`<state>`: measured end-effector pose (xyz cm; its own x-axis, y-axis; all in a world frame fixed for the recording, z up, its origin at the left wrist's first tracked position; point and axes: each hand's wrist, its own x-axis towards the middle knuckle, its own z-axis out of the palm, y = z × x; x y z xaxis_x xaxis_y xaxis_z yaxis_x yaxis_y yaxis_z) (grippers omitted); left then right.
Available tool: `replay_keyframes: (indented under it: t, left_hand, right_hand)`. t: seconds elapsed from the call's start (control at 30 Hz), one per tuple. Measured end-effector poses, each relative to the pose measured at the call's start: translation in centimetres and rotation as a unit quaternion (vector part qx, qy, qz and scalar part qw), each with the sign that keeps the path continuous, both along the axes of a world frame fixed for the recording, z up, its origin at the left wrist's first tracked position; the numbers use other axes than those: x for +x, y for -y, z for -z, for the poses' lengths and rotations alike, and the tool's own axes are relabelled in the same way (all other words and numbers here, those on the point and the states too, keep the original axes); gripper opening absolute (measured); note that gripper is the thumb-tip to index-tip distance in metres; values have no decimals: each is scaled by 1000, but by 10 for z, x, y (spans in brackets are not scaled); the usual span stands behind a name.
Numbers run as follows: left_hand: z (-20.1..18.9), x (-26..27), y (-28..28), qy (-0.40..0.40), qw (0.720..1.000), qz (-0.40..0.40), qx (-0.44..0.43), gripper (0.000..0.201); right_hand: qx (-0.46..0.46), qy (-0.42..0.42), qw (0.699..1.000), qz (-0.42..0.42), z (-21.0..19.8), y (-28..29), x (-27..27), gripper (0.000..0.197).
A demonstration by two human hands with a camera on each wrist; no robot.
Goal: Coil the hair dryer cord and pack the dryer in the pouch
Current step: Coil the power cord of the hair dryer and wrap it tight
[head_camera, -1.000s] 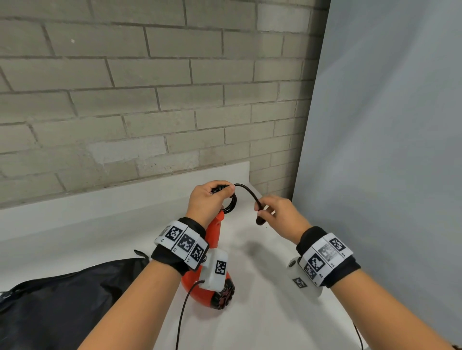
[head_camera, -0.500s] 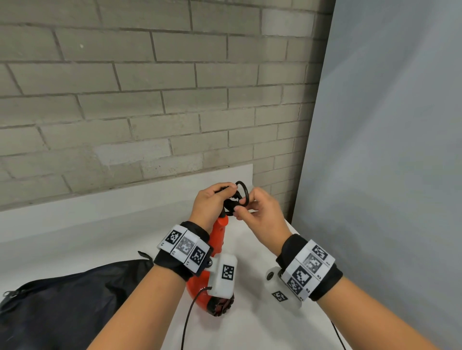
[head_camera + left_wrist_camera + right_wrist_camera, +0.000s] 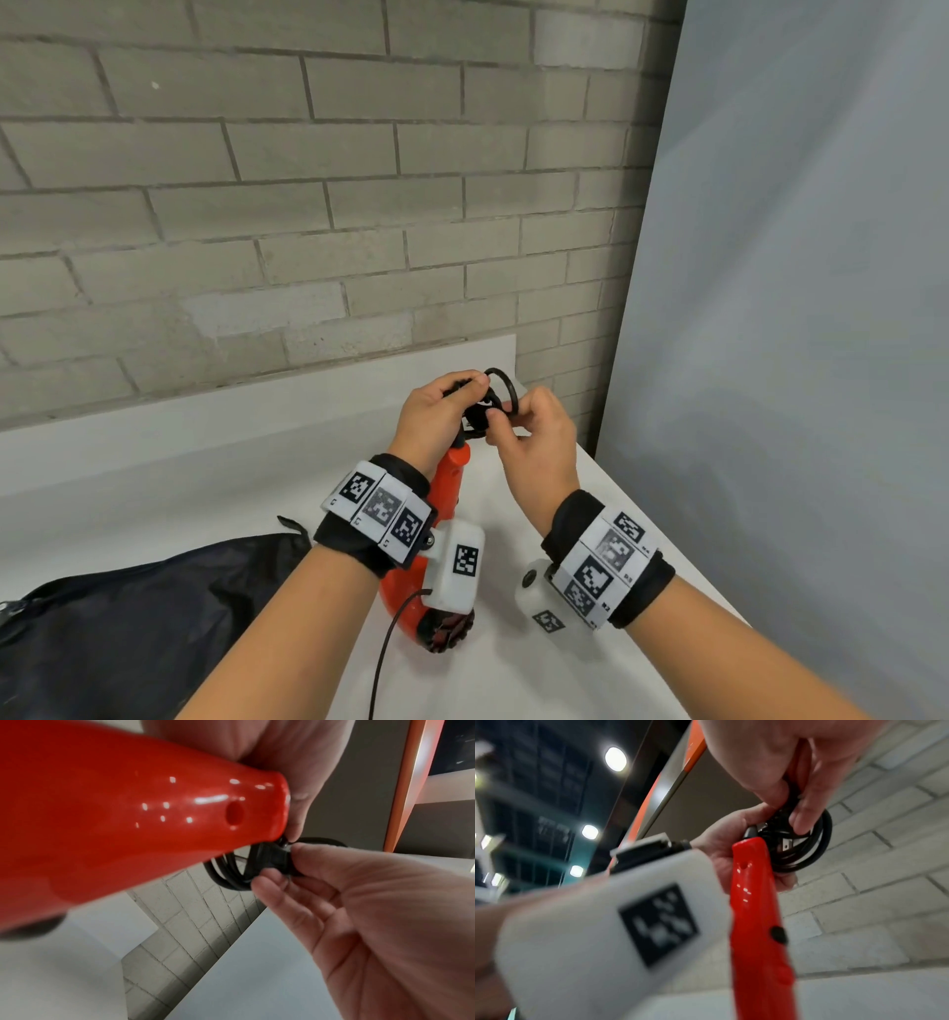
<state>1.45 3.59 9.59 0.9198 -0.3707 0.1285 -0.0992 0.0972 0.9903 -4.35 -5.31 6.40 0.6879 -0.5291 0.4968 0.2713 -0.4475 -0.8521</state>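
The red hair dryer stands on the white table with its handle up, nozzle end toward me. My left hand grips the black coiled cord bunched at the top of the handle. My right hand meets it from the right and pinches the plug end against the coil. In the left wrist view the right hand's fingers close on the plug beside the handle tip. The right wrist view shows the plug's metal prongs inside the coil. The black pouch lies at the lower left.
A brick wall rises behind the table and a grey panel closes off the right side. The table's right edge runs just beyond my right wrist. A thin black wire hangs from the left wrist camera.
My right hand swung in from the right with the cord's plug end and brought it up to the coil in my left hand, so the open arc of cord became a small loop.
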Motion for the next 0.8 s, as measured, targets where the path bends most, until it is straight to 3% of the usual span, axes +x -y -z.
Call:
replay_keyframes:
  t: [0.1,0.17,0.33,0.53,0.7,0.8]
  left_hand:
    - [0,0,1,12,1000,-11,7,8]
    - [1,1,2,15,1000,-24,4,8]
    - [1,-1,5,35,999,-9,11,13]
    - [2,-4,6,40,999,30,1,14]
    - [4,-4,4,12,998,55,6,15]
    - [3,-7,5,25,997,76,9,20]
  right_hand:
    - [85,-2,996,-11,1,0,-1,29]
    - [93,0,996,-16,1,-1,-2,30]
    - [63,6,998,17,5,-1,1,34]
    - [-7,21,999,47,3,-4,5,23]
    - [-47,-23,997,54,5,5,14,23]
    - [-56,-17,997,-54,-1,10,17,26]
